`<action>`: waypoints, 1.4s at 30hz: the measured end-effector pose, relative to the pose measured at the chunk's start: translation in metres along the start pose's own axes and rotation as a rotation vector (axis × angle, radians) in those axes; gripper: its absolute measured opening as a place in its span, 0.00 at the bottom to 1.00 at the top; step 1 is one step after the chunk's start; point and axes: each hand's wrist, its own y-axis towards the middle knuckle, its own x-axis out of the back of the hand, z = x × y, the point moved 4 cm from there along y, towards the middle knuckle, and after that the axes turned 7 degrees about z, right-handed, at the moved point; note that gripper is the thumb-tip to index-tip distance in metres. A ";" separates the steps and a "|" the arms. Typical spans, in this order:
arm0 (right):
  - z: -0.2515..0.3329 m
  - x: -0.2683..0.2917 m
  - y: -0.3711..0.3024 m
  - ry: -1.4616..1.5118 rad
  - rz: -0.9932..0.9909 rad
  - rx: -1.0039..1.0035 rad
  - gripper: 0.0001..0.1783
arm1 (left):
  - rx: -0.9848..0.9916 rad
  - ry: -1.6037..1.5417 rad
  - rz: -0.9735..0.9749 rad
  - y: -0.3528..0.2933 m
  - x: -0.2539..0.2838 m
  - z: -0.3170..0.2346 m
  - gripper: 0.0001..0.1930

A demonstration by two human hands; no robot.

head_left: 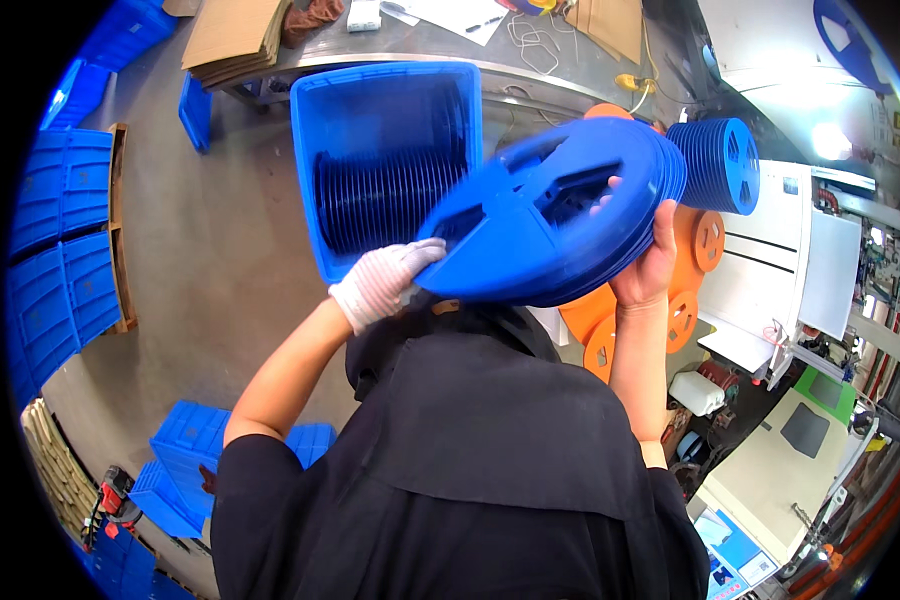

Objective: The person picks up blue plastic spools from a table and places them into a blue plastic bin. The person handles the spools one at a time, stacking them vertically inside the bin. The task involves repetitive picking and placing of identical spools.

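A stack of blue plastic reels (510, 235), large round discs with cut-out openings, is tilted in front of my chest between both hands. My left hand (385, 283), in a whitish glove, grips the stack's near left edge. On the other side, my bare right hand (648, 262) holds the stack's right edge, and its fingertips show through an opening in the top disc. Slight blur softens the stack's left part. Just beyond my left hand stands a blue plastic bin (370, 112) with a row of dark blue reels (385, 205) standing on edge inside it.
Behind the bin runs a metal workbench (315, 58) with stacked cardboard (232, 40), papers and cables. Orange round-ended parts (708, 240) and another row of blue reels (715, 165) are at the right. Blue crates (62, 190) are stacked at the left; more blue crates (190, 445) lie behind me.
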 end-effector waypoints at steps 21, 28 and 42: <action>-0.031 0.103 -0.039 0.099 -0.062 -0.036 0.17 | 0.565 -1.711 -0.448 -0.069 -0.024 0.063 0.21; -0.033 0.130 -0.056 0.084 -0.205 0.021 0.16 | 0.606 -1.479 -0.608 -0.052 -0.044 0.125 0.12; -0.033 0.169 -0.094 0.061 -0.359 0.090 0.14 | 0.977 -0.853 -0.608 0.083 -0.115 0.256 0.07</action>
